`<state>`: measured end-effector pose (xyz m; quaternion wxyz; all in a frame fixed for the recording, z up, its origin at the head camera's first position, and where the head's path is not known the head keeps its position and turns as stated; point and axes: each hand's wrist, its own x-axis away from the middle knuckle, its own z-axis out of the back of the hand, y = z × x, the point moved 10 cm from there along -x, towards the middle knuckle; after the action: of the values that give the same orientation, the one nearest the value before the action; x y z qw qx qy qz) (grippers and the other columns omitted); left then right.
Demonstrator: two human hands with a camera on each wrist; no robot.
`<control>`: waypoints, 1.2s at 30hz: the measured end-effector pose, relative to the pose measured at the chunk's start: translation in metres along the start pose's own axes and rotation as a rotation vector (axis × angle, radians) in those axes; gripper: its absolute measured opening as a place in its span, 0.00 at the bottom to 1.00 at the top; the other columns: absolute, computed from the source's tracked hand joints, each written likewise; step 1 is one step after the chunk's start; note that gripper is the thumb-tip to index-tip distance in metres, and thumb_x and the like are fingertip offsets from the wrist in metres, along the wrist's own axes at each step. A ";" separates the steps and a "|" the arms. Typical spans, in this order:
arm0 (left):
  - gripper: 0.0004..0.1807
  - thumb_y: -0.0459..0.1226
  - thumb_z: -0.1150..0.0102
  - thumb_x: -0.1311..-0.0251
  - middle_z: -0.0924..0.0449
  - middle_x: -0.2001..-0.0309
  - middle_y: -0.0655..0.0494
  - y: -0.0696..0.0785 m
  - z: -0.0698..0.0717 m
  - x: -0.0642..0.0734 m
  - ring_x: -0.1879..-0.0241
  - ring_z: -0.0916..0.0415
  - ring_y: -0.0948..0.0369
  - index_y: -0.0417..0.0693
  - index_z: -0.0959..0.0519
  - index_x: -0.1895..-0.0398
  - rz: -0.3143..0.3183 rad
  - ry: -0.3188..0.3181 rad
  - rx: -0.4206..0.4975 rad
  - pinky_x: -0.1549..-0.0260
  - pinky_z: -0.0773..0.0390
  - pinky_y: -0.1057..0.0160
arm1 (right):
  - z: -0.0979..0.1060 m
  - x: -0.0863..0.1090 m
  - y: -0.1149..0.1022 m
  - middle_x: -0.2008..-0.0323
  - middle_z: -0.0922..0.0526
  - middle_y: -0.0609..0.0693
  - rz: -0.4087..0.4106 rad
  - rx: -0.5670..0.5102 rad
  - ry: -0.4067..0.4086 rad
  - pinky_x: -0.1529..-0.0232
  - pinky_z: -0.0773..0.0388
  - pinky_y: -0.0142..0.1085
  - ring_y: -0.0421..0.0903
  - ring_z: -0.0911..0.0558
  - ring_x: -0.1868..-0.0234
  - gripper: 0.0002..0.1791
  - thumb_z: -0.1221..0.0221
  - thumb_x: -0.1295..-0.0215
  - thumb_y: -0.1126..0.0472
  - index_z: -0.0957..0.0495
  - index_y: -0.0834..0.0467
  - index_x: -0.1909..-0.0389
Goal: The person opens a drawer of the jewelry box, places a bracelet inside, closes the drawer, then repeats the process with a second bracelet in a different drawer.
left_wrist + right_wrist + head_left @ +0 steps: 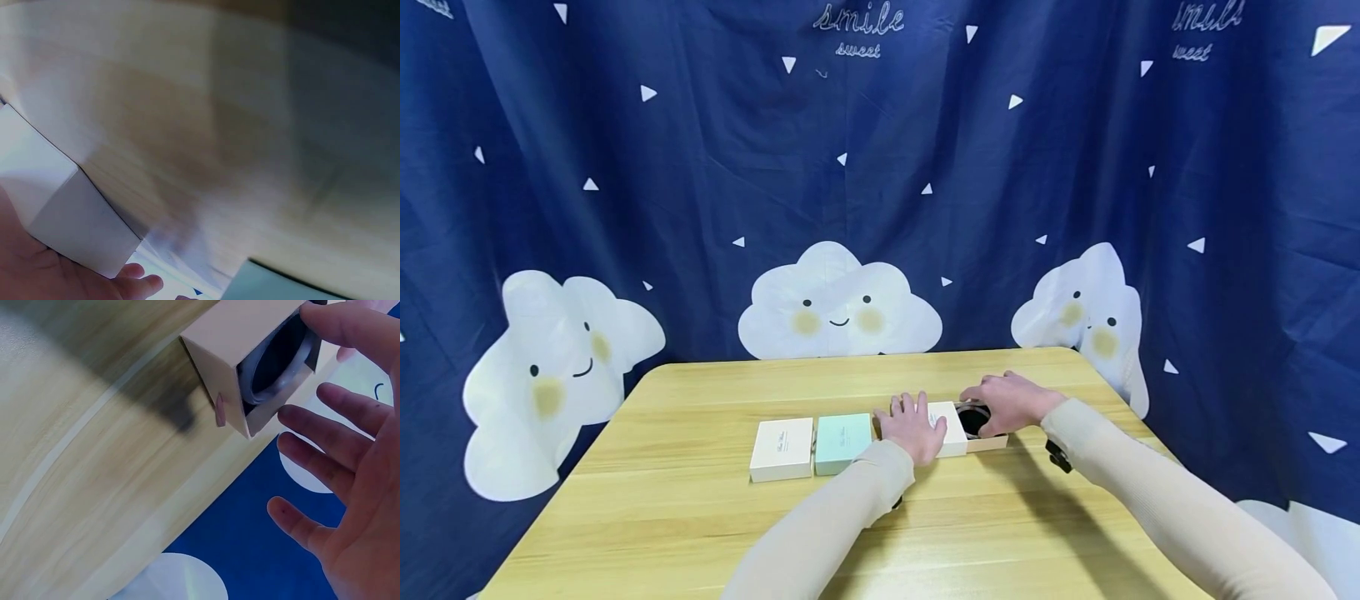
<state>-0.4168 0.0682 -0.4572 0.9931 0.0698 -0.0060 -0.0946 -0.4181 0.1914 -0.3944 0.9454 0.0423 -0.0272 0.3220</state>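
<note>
My left hand (912, 427), fingers spread, rests against the left end of a white box sleeve (953, 433). In the left wrist view its palm and fingers lie along the sleeve's side. A pale pink drawer (987, 445) sticks out of the sleeve's right end. Inside the drawer sits a round dark item with a grey ring-shaped rim (299, 367). My right hand (1011, 402) reaches over the drawer, its fingers apart and loosely bent. In the right wrist view the thumb tip is right at the drawer's edge by the ring. A small pink tab (220, 411) projects from the drawer's end.
Left of my left hand, a mint-green box (842, 443) and a white box (782, 450) lie side by side on the wooden table (700, 533). A dark blue curtain (700, 192) with smiling clouds hangs behind the table's far edge.
</note>
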 end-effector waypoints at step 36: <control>0.40 0.63 0.72 0.26 0.43 0.23 0.43 0.000 0.002 0.001 0.24 0.45 0.43 0.53 0.46 0.20 -0.007 0.003 0.005 0.34 0.41 0.30 | -0.018 0.018 0.028 0.36 0.22 0.54 -0.078 -0.120 -0.112 0.44 0.22 0.53 0.54 0.24 0.39 0.52 0.21 0.60 0.56 0.31 0.52 0.28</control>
<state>-0.4156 0.0677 -0.4555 0.9926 0.0725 -0.0046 -0.0977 -0.4202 0.2259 -0.4090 0.9551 0.0043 -0.0974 0.2796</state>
